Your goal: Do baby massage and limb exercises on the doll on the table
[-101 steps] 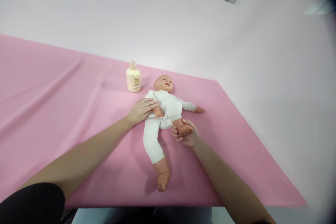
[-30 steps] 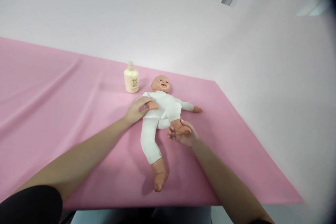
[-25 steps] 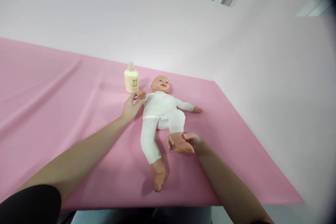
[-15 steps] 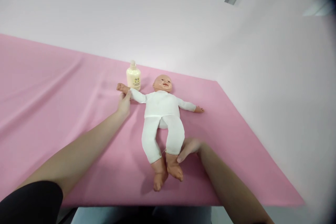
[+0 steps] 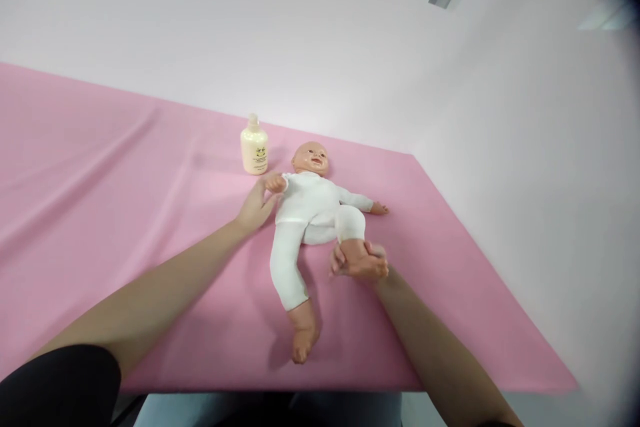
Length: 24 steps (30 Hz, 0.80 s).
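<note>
A baby doll [image 5: 307, 199] in a white top and trousers lies on its back, head away from me. My left hand [image 5: 256, 205] grips the doll's arm on the left, which is bent in so that its small hand sits beside the doll's shoulder. Around the ankle of the raised leg on the right, my right hand [image 5: 360, 260] is closed, with fingers partly hidden behind the foot. That leg is lifted and bent toward the body. The doll's other leg lies straight, and its other arm stretches out to the right.
A cream-coloured bottle [image 5: 255, 150] with a pale cap stands upright left of the doll's head. Pink cloth [image 5: 150, 227] with some creases covers the table. White walls [image 5: 300, 47] rise behind and to the right.
My left hand has moved right, folding the doll's arm in toward its shoulder. My right hand has lifted the doll's leg up and bent it toward the body.
</note>
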### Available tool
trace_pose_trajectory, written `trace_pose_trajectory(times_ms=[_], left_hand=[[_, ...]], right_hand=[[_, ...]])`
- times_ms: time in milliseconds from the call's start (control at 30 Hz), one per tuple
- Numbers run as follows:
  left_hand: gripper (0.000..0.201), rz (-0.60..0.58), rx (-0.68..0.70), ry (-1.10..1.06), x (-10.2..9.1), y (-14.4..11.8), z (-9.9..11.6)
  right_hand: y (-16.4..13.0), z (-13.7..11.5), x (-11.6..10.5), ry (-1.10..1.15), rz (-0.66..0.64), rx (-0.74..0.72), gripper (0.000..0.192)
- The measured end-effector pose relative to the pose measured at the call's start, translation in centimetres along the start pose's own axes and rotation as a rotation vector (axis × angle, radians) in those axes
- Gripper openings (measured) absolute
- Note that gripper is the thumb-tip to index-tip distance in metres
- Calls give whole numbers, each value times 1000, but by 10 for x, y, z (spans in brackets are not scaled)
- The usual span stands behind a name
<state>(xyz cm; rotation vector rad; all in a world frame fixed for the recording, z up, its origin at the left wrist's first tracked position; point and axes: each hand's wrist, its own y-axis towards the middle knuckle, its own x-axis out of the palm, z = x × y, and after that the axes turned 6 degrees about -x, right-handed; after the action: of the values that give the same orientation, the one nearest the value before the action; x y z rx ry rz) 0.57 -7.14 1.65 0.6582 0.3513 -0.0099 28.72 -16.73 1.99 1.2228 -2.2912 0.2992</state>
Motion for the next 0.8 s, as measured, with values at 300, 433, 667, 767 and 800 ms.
trace_pose_trajectory(times_ms=[300,433,667,767,800], left_hand=[[35,-323,321,322,4,2,2],[32,-325,351,347,7,3,-1],[36,-295,265,260,5,1,3],[41,-123,126,98,3,1,0],[43,-40,65,25,2,2,-3]], right_hand=[[6,-13,3,225,318,-18,50],[7,-11,-2,215,348,3,46],[5,-10,0,145,316,-14,46],[2,-7,3,42,148,-21,50],[1,-7,4,2,69,1,53]])
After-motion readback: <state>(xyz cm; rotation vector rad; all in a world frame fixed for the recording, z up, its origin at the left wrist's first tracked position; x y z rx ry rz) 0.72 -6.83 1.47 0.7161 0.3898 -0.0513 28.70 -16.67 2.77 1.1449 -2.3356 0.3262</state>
